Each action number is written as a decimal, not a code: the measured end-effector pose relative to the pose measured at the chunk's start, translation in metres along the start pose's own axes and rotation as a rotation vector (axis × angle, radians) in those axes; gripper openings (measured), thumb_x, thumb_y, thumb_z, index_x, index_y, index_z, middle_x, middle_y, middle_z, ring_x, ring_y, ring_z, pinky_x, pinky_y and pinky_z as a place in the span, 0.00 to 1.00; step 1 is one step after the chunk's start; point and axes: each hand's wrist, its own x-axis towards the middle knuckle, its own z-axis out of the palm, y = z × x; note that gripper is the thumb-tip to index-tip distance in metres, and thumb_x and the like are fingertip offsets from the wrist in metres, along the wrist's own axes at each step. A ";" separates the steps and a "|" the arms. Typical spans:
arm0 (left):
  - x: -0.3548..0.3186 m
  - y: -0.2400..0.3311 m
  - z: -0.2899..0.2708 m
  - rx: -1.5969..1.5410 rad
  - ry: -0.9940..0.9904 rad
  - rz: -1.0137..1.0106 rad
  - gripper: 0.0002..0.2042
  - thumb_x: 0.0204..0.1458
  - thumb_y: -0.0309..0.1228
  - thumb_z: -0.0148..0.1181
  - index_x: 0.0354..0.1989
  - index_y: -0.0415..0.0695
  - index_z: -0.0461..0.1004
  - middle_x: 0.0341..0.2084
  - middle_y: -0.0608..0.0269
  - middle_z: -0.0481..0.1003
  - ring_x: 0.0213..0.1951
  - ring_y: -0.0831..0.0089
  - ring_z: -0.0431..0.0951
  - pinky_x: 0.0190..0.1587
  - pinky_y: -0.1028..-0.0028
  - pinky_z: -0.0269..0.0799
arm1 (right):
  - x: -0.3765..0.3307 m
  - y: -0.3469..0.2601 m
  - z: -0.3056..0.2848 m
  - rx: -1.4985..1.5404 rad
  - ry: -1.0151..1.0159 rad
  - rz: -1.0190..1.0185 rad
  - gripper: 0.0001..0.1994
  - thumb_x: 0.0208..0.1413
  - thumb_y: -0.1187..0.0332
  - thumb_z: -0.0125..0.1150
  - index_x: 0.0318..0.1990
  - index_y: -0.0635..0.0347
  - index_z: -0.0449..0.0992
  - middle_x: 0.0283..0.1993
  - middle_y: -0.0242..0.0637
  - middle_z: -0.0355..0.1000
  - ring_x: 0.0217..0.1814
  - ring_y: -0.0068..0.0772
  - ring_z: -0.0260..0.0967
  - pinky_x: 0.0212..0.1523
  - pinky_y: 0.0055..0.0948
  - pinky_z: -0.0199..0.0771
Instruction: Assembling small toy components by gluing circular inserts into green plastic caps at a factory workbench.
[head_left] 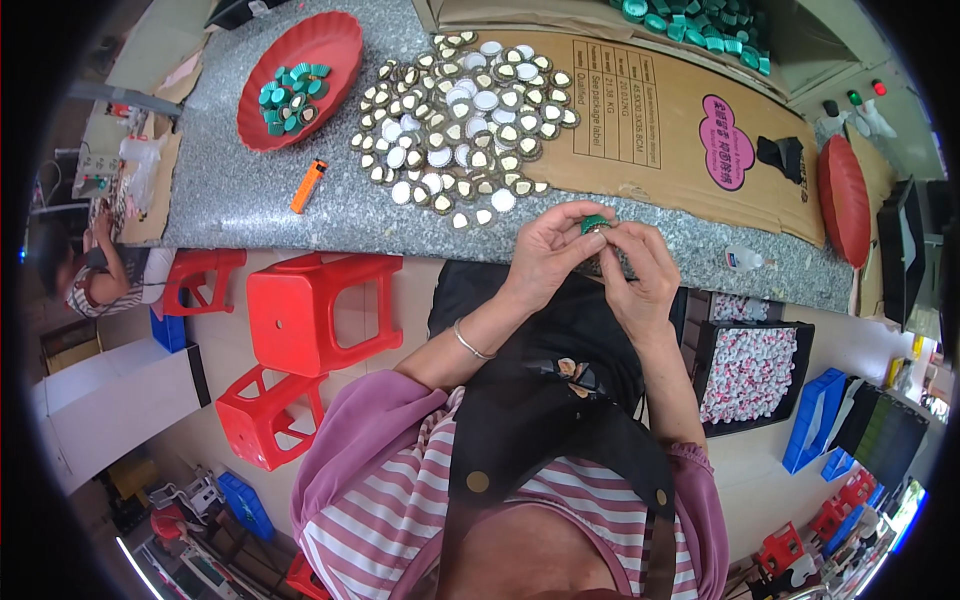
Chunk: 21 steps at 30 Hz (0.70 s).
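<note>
Near the table's front edge, my left hand (546, 258) and my right hand (643, 268) meet around a small green fluted cap (594, 222). Fingertips of both hands pinch it from either side; part of it is hidden by them. Just beyond lies a heap of round pieces with scalloped dark edges and white or cream centres (483, 101), partly on the granite table (215, 190) and partly on a flattened cardboard sheet (630, 165). A red fluted dish (335, 75) at the far left holds several green caps (290, 95).
An orange slim tool (308, 187) lies left of the heap. More green caps (700, 28) sit at the back right. Right of the cardboard stand a red dish (843, 200) and a small clear container (743, 258). Red stools (290, 312) are to my left; another person (105, 275) sits beyond.
</note>
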 end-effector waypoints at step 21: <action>-0.003 -0.006 -0.004 0.118 0.039 0.002 0.11 0.53 0.20 0.50 0.45 0.37 0.69 0.41 0.59 0.73 0.42 0.77 0.73 0.47 0.77 0.68 | -0.004 -0.003 0.008 0.201 0.087 0.303 0.07 0.43 0.81 0.61 0.33 0.65 0.76 0.31 0.39 0.73 0.30 0.27 0.72 0.33 0.21 0.71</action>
